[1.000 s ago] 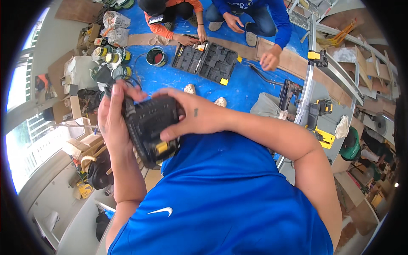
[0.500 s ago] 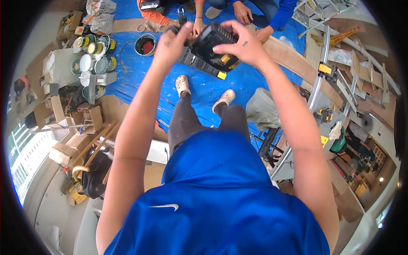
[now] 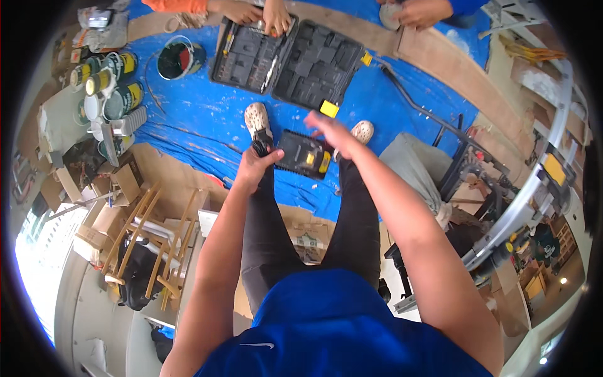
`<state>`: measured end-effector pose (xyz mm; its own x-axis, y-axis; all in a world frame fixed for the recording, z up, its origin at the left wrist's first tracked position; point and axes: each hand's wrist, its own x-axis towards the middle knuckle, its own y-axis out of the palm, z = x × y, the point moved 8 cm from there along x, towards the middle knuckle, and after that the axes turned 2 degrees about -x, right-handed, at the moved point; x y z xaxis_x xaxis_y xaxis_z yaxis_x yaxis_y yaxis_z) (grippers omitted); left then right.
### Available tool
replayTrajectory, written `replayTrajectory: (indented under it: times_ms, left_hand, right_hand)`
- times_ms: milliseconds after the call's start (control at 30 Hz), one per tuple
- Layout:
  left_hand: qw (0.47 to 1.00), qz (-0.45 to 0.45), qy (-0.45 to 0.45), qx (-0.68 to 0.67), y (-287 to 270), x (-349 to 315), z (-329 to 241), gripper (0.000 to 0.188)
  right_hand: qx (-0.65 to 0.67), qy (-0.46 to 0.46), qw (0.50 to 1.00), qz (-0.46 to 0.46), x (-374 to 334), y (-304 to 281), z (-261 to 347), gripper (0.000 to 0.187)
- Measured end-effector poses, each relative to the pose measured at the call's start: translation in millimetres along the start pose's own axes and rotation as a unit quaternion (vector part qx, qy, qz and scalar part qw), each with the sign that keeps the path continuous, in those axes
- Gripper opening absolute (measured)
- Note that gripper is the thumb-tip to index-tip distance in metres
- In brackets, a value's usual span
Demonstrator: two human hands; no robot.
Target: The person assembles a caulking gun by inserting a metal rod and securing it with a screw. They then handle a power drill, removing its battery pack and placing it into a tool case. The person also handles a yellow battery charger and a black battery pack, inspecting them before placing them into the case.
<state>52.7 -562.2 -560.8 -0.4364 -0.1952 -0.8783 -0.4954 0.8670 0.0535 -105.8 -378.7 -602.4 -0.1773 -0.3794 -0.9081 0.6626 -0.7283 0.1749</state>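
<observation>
A black battery charger (image 3: pixel 299 152) with yellow marks lies low between my feet, over the blue sheet (image 3: pixel 207 119). My left hand (image 3: pixel 254 169) is closed round a black cord or plug (image 3: pixel 260 144) at the charger's left side, its thumb near the charger's edge. Just off the charger's upper right corner, my right hand (image 3: pixel 333 133) has its fingers spread and holds nothing. Beyond them an open black tool case (image 3: pixel 317 60) lies flat, with several bits and small tools in its left half and moulded hollows in its right half.
A co-worker's hands (image 3: pixel 267 16) reach into the case's far left. Another person's hand (image 3: pixel 424 12) holds a round thing at upper right. Paint tins (image 3: pixel 122 97) and a dark bucket (image 3: pixel 179 60) stand left. A curved wooden board (image 3: pixel 452 60) and a metal rail (image 3: pixel 534 195) lie right.
The charger has come down and nearer to me from between both raised hands. My right hand has let go of it. The open case now shows fully.
</observation>
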Motion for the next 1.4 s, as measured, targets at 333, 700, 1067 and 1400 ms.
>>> replayTrajectory:
  times_ms: [333, 700, 1067, 1400]
  left_hand:
    - [0.958, -0.144, 0.115, 0.219, -25, 124, -34, 0.035]
    - [0.97, -0.131, 0.152, 0.137, 36, 203, -17, 0.04]
    - [0.979, -0.022, 0.074, 0.19, 65, 268, 29, 0.031]
    - [0.928, -0.077, 0.075, 0.357, 61, 262, 13, 0.059]
  right_hand:
    - [-0.504, -0.002, 0.854, -0.131, 147, -73, -66, 0.081]
    - [-0.274, -0.063, 0.947, -0.156, 119, -123, -81, 0.026]
    - [0.006, -0.005, 0.946, -0.324, 135, -147, -118, 0.104]
    - [-0.258, -0.126, 0.867, -0.406, 131, -111, -44, 0.113]
